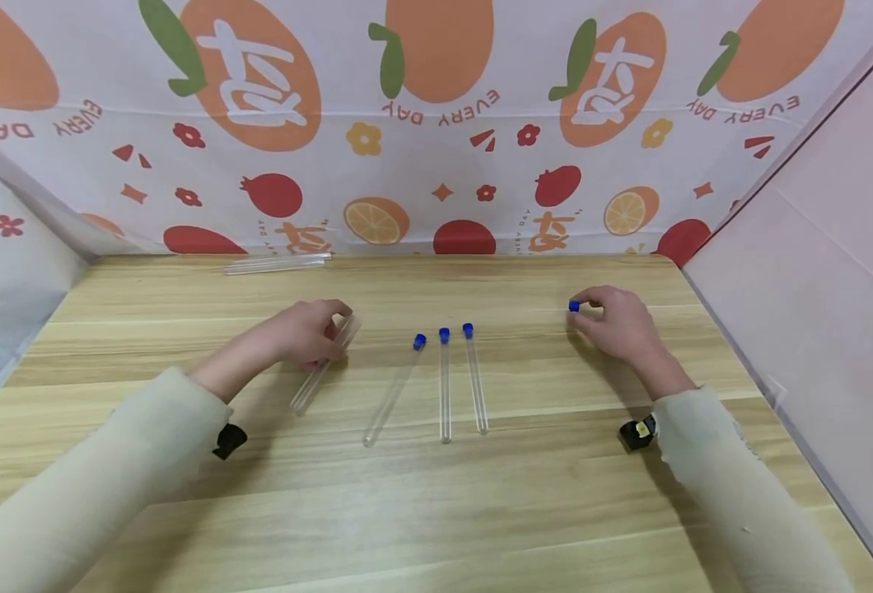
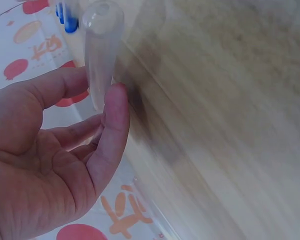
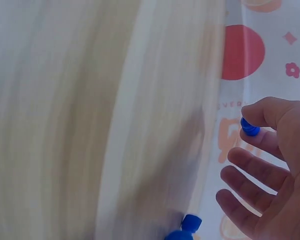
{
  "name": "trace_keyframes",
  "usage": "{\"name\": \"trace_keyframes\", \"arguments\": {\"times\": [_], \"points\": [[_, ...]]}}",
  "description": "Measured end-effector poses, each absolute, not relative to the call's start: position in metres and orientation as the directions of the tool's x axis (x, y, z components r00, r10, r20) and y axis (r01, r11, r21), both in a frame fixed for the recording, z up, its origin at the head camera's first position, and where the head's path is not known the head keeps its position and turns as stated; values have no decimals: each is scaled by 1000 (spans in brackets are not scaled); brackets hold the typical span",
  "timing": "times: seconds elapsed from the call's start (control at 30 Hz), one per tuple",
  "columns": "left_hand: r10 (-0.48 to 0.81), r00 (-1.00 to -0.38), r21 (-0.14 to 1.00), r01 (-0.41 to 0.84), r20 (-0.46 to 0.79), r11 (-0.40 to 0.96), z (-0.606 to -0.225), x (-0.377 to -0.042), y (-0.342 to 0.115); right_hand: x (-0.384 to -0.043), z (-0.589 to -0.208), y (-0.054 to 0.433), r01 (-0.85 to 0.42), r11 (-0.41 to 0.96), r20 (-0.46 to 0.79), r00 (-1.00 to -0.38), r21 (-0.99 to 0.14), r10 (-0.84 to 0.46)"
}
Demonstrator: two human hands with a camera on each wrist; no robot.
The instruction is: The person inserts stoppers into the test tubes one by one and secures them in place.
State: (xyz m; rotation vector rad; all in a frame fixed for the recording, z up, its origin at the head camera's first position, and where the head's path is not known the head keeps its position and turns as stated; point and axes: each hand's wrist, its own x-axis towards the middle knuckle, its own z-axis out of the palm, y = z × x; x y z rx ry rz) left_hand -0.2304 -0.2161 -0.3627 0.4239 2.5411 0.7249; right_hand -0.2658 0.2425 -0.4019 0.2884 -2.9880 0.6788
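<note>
A clear test tube (image 1: 316,380) is pinched between the thumb and fingers of my left hand (image 1: 305,333). It slants over the table, and its rounded end shows large in the left wrist view. My right hand (image 1: 620,323) pinches a small blue cap (image 3: 249,127) between thumb and index finger, the other fingers spread apart. Between the hands lie three clear tubes with blue caps: a slanted one (image 1: 394,395), a middle one (image 1: 445,391) and a right one (image 1: 477,383). More blue caps (image 3: 191,223) show at the lower edge of the right wrist view.
Several uncapped clear tubes (image 1: 277,263) lie at the table's back left edge. A fruit-printed cloth (image 1: 422,173) hangs behind the wood-grain table (image 1: 377,519). Pale panels (image 1: 814,247) stand at the sides. Black wrist devices (image 1: 635,434) sit under both sleeves.
</note>
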Motion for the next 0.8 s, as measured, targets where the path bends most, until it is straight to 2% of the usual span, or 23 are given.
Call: {"name": "trace_keyframes", "arguments": {"times": [0.27,0.63,0.8], "points": [[408,-865,584,175,-293,792,-364,-232,-210,-260,-404,222,-218,769,144,-976,-601,-164],[404,-883,724,116,-238,680,-364,-230,-194,-259,-401,186,-200,625,167,-980,-754,-111],[390,-904,796,104,-174,596,-364,-232,-187,-263,-385,174,-186,481,170,-982,-857,-76]]}}
